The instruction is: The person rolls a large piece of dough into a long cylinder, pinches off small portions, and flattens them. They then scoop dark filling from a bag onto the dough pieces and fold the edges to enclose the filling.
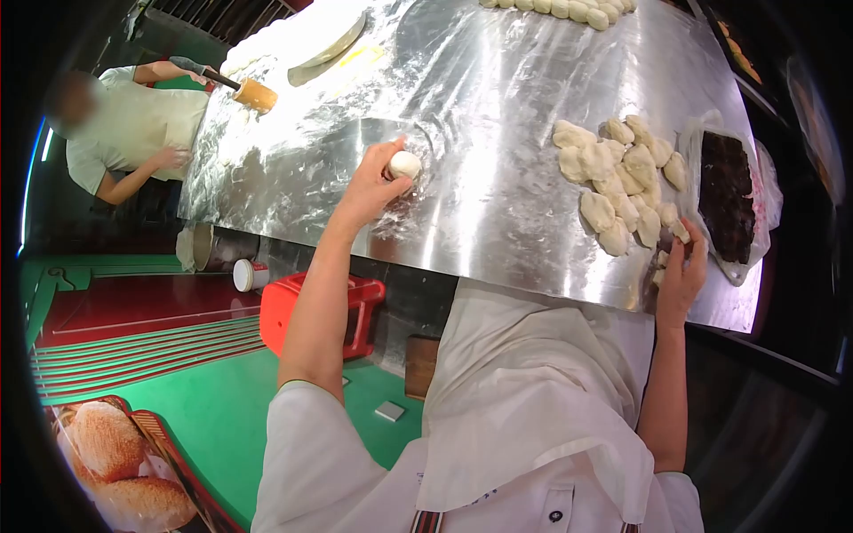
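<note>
My left hand [369, 186] curls its fingers round a smooth white dough ball [405, 165] on the floured metal table [498, 209]. Over at the right, my right hand [681, 277] pinches a small piece of dough [680, 230] at the edge of a heap of flattened dough pieces [613, 164]. A few smaller dough bits [660, 266] lie beside its fingers. Just beyond that hand is a dark brown block of filling [727, 191] on clear plastic.
At the left a co-worker [138, 133] holds a wooden mallet-like roller [255, 95] over the table. Rows of dough balls [569, 9] sit at the far edge, with a metal scraper-like sheet [330, 44] farther left. Below the table stands a red stool [289, 311].
</note>
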A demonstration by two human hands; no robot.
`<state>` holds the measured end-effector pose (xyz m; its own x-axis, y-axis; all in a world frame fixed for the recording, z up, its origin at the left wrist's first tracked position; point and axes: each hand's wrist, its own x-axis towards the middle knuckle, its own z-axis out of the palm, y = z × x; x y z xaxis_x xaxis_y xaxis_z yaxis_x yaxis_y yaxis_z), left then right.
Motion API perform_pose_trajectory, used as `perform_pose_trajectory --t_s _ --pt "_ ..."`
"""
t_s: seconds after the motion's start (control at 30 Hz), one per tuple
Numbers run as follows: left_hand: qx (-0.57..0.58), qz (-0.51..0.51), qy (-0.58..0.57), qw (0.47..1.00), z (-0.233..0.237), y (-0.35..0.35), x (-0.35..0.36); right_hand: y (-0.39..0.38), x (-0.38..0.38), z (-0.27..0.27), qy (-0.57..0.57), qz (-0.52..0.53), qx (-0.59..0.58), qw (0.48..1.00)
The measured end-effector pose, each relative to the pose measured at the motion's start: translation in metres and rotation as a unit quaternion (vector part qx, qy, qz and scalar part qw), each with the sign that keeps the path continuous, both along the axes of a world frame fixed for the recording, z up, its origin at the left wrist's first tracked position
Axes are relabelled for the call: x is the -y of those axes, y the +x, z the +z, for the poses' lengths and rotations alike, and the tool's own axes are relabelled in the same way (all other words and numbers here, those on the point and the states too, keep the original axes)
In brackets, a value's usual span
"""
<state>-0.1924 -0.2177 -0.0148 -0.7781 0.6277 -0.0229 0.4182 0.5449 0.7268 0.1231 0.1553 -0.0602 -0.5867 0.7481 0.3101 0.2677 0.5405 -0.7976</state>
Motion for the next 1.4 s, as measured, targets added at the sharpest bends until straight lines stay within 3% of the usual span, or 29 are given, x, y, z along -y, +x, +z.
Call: perform_pose_trajectory --t_s 0.07,0.1,0.17,0.23,0.3,0.33,0.4,0.43,0.47,0.5,0.57,0.6,0.7,0.83,0.9,0.97,1.0,1.07,1.1,1.2,1.33,1.4 --pt "0.021 0.104 0.049 0.993 0.015 0.014 0.002 0.001 -0.001 -0.002 -0.001 0.000 -0.009 1.000" --pt "0.020 0.104 0.046 0.993 0.014 0.021 0.009 0.000 -0.001 -0.003 -0.001 -0.004 -0.018 1.000" --pt "-0.166 0.182 0.058 0.967 0.002 0.039 0.030 -0.001 0.000 0.001 0.005 -0.007 -0.016 1.000" --pt "-0.214 0.119 0.071 0.967 -0.019 0.089 0.028 -0.001 0.002 0.001 0.010 0.000 -0.012 1.000" --pt "-0.237 -0.053 -0.110 0.964 -0.029 0.136 -0.003 -0.004 0.001 -0.002 -0.011 0.003 -0.044 0.999" --pt "-0.236 -0.051 -0.111 0.964 -0.026 0.136 -0.001 -0.005 0.001 -0.001 0.009 0.002 -0.044 0.999" --pt "-0.286 -0.113 -0.230 0.923 -0.023 0.138 0.002 -0.003 0.002 -0.001 0.014 0.002 -0.022 1.000" --pt "-0.270 -0.070 -0.260 0.924 -0.030 0.118 0.016 -0.002 0.001 0.000 0.021 0.000 -0.006 1.000" --pt "-0.315 -0.035 -0.341 0.885 -0.037 0.091 0.035 0.001 0.001 0.000 0.024 0.000 -0.004 1.000" --pt "-0.350 0.003 -0.311 0.884 -0.043 0.063 0.060 0.002 0.001 0.000 0.027 0.004 0.010 1.000" --pt "-0.220 0.125 -0.089 0.963 -0.054 0.005 0.105 -0.004 -0.002 0.003 0.031 0.000 0.013 0.999" --pt "-0.161 0.199 -0.021 0.967 -0.036 0.006 0.096 -0.004 -0.001 0.004 0.028 0.001 0.004 1.000" --pt "-0.168 0.185 0.016 0.968 0.003 0.018 0.031 0.000 0.003 0.002 0.013 -0.012 -0.003 1.000" --pt "-0.189 0.142 -0.035 0.971 -0.015 0.026 -0.024 -0.001 0.002 0.003 -0.016 -0.014 -0.006 1.000" --pt "-0.214 0.096 -0.042 0.971 -0.028 0.007 -0.010 0.001 0.002 0.006 0.008 -0.012 0.009 1.000" --pt "-0.057 0.085 0.009 0.995 -0.032 -0.001 0.007 0.000 0.000 0.007 0.043 0.004 -0.003 0.999" --pt "-0.053 0.080 0.013 0.995 -0.028 -0.002 0.013 0.000 0.000 0.006 0.042 -0.001 -0.006 0.999" --pt "-0.044 0.009 -0.089 0.995 -0.008 -0.001 0.017 -0.002 0.001 0.008 0.040 -0.007 -0.009 0.999" --pt "-0.043 0.004 -0.088 0.995 0.001 0.001 0.004 -0.003 0.003 0.010 0.026 -0.014 -0.003 1.000" --pt "-0.195 -0.026 -0.005 0.980 0.024 0.022 -0.058 -0.002 0.002 0.010 0.023 -0.017 -0.006 1.000" --pt "-0.206 -0.155 0.092 0.962 0.009 0.028 -0.169 -0.002 0.000 0.006 0.027 -0.001 -0.013 1.000" --pt "-0.201 -0.213 0.079 0.953 -0.004 0.032 -0.209 -0.002 0.001 0.006 0.036 -0.007 -0.010 0.999"
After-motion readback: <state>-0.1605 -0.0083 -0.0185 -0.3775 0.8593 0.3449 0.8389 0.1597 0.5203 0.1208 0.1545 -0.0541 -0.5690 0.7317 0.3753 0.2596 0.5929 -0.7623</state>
